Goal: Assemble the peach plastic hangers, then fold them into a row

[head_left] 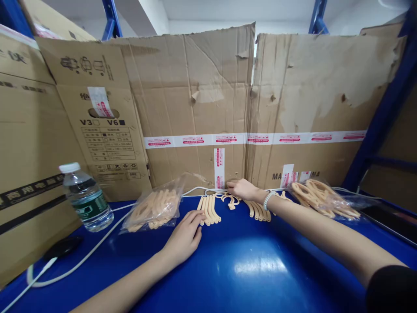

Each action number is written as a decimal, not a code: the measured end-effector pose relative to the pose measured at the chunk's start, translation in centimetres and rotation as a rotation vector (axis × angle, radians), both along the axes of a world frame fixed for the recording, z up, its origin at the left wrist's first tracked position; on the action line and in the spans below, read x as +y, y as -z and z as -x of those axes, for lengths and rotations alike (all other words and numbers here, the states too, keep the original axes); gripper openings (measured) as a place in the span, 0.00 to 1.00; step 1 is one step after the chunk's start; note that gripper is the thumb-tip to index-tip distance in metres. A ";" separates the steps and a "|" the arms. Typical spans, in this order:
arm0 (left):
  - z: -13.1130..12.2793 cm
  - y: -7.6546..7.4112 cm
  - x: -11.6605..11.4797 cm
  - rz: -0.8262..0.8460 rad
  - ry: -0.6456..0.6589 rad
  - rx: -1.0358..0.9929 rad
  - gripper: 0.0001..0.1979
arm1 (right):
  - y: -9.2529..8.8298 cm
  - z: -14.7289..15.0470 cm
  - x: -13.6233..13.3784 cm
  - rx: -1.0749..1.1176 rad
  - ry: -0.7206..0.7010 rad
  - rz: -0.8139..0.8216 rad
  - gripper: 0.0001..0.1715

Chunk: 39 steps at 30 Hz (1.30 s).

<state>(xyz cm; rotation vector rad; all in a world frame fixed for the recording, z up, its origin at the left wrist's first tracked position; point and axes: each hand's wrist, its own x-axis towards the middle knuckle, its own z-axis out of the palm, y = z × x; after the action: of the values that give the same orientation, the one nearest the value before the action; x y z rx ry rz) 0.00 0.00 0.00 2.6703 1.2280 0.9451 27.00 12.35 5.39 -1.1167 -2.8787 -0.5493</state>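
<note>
My left hand (186,234) lies low over the table with its fingers stretched out, the fingertips touching the left side of a row of curved beige plastic strips (211,211) that look like hanger arms. My right hand (243,189) reaches to the back of the table, fingers bent together and pointing left; whatever is under its fingertips is hidden. Just below it lie several beige hook-shaped pieces (232,202). A second row of curved beige strips (258,211) sits under and beside my right wrist, which wears a beaded bracelet (267,201).
Clear bags of beige pieces lie left (158,206) and right (321,198). A water bottle (86,198), a black rounded device (63,247) and a white cable (94,252) occupy the left side. Cardboard (195,108) walls the back of the blue table (228,269). A dark flat device (391,221) lies far right.
</note>
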 end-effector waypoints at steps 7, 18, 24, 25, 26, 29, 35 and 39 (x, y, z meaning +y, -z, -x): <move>-0.1 -0.1 -0.1 0.002 -0.003 0.007 0.20 | 0.0 -0.6 0.0 0.174 0.039 0.103 0.12; 0.0 -0.2 -0.1 0.003 -0.073 0.028 0.15 | -1.4 -1.6 -5.0 0.982 0.152 0.535 0.17; 0.0 -0.4 -0.3 -0.019 -0.118 0.037 0.11 | -0.7 -3.7 -13.1 1.250 0.183 0.943 0.23; 0.0 -0.4 -0.2 -0.023 -0.116 0.038 0.10 | -0.5 -4.0 -14.2 1.298 0.188 1.001 0.23; 0.1 -0.4 -0.1 -0.027 -0.113 0.038 0.10 | -0.3 -4.2 -15.1 1.375 0.193 1.080 0.23; 0.4 -0.4 0.4 -0.037 -0.101 0.034 0.09 | 0.4 -4.1 -16.9 1.695 0.216 1.311 0.21; 0.0 -1.2 0.1 -0.057 -0.085 -0.008 0.10 | 1.8 -3.1 -17.3 1.990 0.275 1.388 0.16; -1.2 -2.5 -1.6 -0.112 -0.049 -0.086 0.09 | 2.4 -3.0 -17.6 2.122 0.300 1.345 0.18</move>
<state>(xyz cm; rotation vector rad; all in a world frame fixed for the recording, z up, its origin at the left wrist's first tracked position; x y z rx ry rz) 1.23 -1.61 2.55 2.6620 1.2636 1.1553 30.04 -5.22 2.97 -0.8395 -0.7689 1.6604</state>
